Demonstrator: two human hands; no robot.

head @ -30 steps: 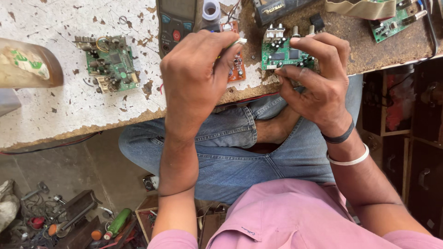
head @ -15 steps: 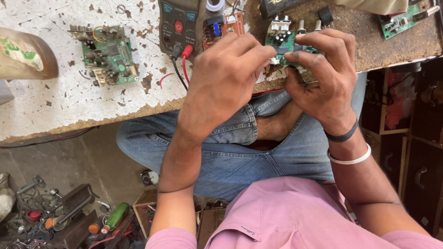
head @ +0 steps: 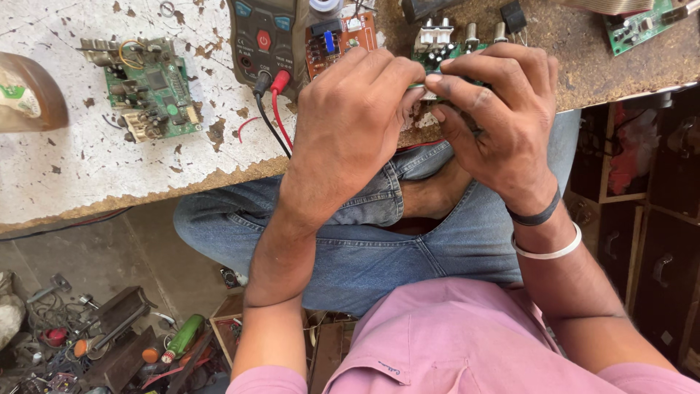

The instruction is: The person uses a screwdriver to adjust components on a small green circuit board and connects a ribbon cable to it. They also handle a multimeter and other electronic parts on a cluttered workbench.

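Both hands meet at the surface (head: 87, 175) edge, left hand (head: 350, 124) and right hand (head: 503, 117) each with a grip pinching the small green circuit board (head: 437, 55), raised close for a steady view, multimeter (head: 264, 36) parked just beside

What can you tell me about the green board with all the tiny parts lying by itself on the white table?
The green circuit board lies flat on the chipped white tabletop, to the left of the dark multimeter. It is roughly square, crowded with small metal connectors, a black chip in the middle and loops of yellow wire near its top edge. Nothing holds it: both hands are busy further right, and a brown object sits off to its left.
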